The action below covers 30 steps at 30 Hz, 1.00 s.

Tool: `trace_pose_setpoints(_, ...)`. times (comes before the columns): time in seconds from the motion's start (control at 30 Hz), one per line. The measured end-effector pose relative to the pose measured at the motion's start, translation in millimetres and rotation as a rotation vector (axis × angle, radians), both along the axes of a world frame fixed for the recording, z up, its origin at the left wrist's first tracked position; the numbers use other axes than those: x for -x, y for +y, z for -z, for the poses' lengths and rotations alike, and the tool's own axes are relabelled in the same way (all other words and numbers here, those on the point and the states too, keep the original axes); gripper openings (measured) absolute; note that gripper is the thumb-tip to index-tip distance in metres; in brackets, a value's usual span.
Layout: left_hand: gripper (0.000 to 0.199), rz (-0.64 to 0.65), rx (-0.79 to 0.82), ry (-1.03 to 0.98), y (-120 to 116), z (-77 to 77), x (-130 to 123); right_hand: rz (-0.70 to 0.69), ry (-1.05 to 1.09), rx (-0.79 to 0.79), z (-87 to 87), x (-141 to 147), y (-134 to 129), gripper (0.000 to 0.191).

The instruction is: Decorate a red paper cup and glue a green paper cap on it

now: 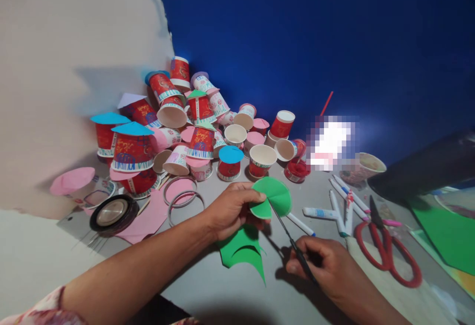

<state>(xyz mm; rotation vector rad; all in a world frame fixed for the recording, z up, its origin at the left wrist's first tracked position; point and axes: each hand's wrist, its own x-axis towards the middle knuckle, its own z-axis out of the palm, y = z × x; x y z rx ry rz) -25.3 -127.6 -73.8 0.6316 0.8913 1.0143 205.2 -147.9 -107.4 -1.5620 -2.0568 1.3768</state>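
Observation:
My left hand [232, 208] pinches the left edge of a round green paper disc [276, 194] and holds it up over the table. A slit or fold runs from the disc's rim toward its middle. In my right hand [321, 265] are slim dark-handled scissors [293, 241], their blades pointing up and left, with the tip at the disc's slit. Whether the blades are apart I cannot tell. Below my left hand lies a green paper scrap [243, 251] with curved cut edges.
Many decorated paper cups [133, 149] are piled behind my left hand. Red-handled scissors [388, 246] and several markers [337, 213] lie at the right. Metal rings [185, 206], pink paper [148, 218] and a black round lid [113, 213] are at the left.

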Motion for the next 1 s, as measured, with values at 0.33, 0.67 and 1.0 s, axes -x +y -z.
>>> trace_pose_setpoints(0.33, 0.016, 0.018, 0.011, -0.055, 3, 3.6, 2, -0.012, -0.045, -0.09, 1.0, -3, 0, 0.041)
trace_pose_setpoints(0.67, 0.016, 0.081, -0.025, -0.063, 2, 0.3, 10, -0.06, -0.184, -0.354, 7.4, -12, 2, 0.038)
trace_pose_setpoints(1.0, 0.018, 0.075, -0.283, 0.166, -29, -30.1, 21, -0.117, -0.343, -0.466, -0.1, -13, -2, 0.029)
